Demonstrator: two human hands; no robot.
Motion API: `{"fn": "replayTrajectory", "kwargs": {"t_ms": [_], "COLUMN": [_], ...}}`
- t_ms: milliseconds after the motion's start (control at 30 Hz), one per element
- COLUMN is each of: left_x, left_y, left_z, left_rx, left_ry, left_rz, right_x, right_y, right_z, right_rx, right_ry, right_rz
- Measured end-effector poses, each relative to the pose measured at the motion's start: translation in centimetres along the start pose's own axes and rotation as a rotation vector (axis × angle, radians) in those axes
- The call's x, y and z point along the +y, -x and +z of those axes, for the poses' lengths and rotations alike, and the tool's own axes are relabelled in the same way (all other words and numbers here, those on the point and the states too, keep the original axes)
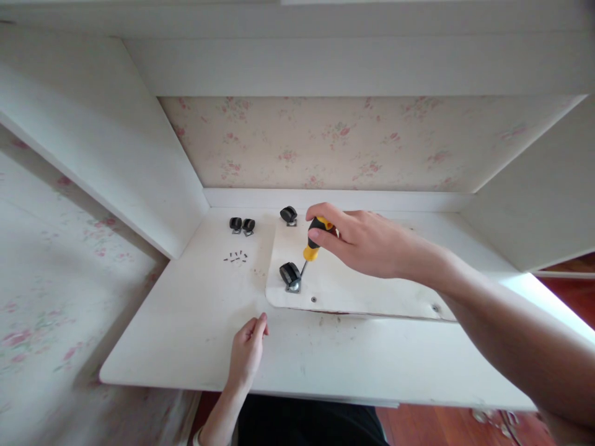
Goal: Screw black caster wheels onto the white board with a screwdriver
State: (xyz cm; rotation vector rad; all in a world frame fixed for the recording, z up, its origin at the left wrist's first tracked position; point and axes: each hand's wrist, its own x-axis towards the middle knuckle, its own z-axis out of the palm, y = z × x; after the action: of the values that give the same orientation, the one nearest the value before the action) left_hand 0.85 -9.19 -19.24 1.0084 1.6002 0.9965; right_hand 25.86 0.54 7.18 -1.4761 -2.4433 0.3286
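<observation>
My right hand (346, 238) is closed around a yellow and black screwdriver (310, 253), which is tilted with its shaft pointing down. The tip meets the metal plate of a black caster wheel (290, 274) at the near left corner of a white board (362, 294). Whether it sits in a screw head is too small to tell. Farther back on the board's left side stands another caster (289, 215). My left hand (248, 347) rests at the desk's front, its fingers curled closed; anything inside them is hidden.
Two loose casters (242, 225) lie left of the board on the white desk (186, 334), with several small screws (236, 256) in front of them. A white side panel (106, 136) rises at left, and a shelf (325, 62) overhangs the back. Floral wallpaper (334, 142) covers the wall.
</observation>
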Motion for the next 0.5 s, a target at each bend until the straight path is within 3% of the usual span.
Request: {"fn": "replayTrajectory", "kwargs": {"t_ms": [100, 267, 433, 500], "left_x": [0.0, 0.0, 0.1, 0.1], "left_y": [0.1, 0.2, 0.2, 0.2], "left_z": [0.0, -0.1, -0.2, -0.2], "left_rx": [-0.009, -0.020, -0.008, -0.012], "left_ry": [-0.007, -0.022, -0.053, -0.062], "left_rz": [0.004, 0.022, 0.067, 0.083], "right_x": [-0.2, -0.8, -1.2, -1.2], "right_y": [-0.3, -1.7, -1.7, -1.7], "right_z": [-0.9, -1.5, -2.1, -2.3], "right_rx": [-0.063, -0.043, -0.186, -0.225], "right_ry": [0.083, 0.359, 0.203, 0.228], "right_rz": [-0.022, 0.107, -0.026, -0.013]}}
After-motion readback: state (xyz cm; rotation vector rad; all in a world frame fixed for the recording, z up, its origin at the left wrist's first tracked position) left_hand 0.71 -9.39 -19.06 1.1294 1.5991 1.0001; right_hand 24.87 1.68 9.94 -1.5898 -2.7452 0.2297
